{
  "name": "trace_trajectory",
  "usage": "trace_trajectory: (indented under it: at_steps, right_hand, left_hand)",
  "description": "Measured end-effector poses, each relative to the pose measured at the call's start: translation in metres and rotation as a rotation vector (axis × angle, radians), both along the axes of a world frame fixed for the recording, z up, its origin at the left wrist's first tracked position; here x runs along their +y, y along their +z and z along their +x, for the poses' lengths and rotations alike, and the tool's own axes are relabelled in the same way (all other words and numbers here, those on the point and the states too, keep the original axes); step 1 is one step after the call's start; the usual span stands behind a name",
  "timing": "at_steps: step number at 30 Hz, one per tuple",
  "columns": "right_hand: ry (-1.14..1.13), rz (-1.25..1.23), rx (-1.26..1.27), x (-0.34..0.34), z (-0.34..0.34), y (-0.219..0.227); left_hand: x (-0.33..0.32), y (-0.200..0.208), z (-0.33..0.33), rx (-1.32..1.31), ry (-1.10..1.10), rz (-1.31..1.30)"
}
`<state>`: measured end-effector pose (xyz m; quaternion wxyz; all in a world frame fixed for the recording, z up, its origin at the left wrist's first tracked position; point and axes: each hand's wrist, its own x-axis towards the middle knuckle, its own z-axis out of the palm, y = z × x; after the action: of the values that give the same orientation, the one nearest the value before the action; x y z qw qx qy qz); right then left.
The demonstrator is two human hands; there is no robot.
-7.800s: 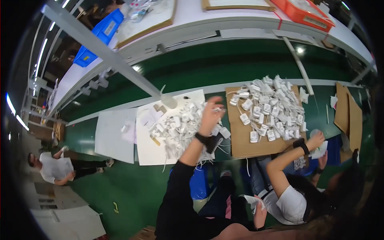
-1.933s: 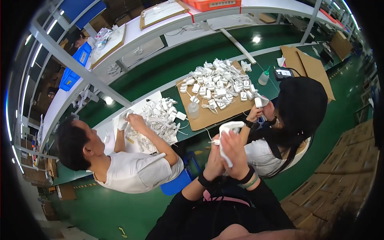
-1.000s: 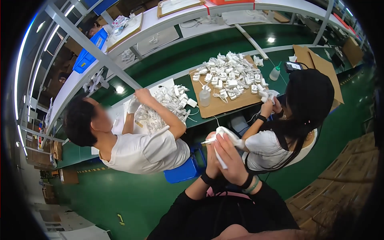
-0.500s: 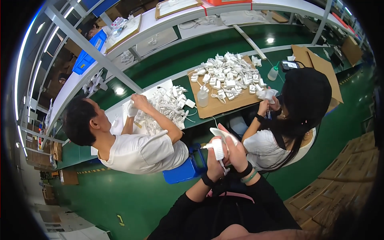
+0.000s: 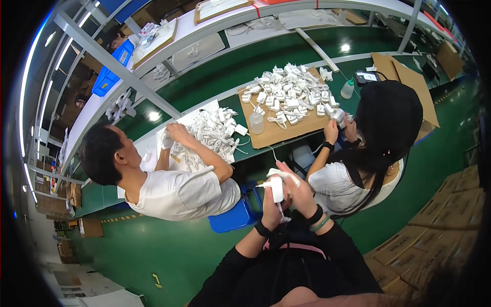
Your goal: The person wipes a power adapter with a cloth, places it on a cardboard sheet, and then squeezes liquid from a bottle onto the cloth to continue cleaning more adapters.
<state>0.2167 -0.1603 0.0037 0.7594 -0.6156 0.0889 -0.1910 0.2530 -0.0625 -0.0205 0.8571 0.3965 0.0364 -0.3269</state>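
Note:
A white plug-in power adapter (image 5: 277, 190) is gripped in my left hand (image 5: 269, 211), its prongs pointing left and its cable hanging below. My right hand (image 5: 303, 198) is closed against the adapter's far side, with a white cloth (image 5: 289, 177) held by its fingers. Both hands are close together in front of my body, short of the bench. A thin white cord (image 5: 273, 151) runs down from the bench edge toward the cloth. Beyond lies a heap of white adapters (image 5: 291, 97) on a cardboard sheet (image 5: 276, 138), beside a translucent bottle (image 5: 257, 124).
A co-worker in a white shirt (image 5: 179, 194) sits at left by a pile of white cables (image 5: 204, 138). Another co-worker (image 5: 391, 123) sits at right, handling a white adapter. A blue stool (image 5: 232, 219) stands between us. A green-capped bottle (image 5: 347, 91) and stacked cartons (image 5: 429, 230) are right.
My hands and the adapter have shifted slightly left, and the cloth now lies lower against the adapter. The right co-worker's white cloth has moved, showing an adapter in their hands.

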Motion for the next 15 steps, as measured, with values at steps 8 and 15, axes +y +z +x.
trace_trajectory:
  at_steps: [8, 15]
  right_hand:
    - [-0.215, 0.236, -0.029, -0.002, -0.027, 0.023]
    - [-0.082, -1.034, -0.174, 0.008, -0.031, 0.053]
  left_hand:
    - [0.023, 0.018, 0.031, -0.781, -0.377, 0.334]
    - [0.022, 0.014, 0.024, -1.065, -0.284, 0.524]
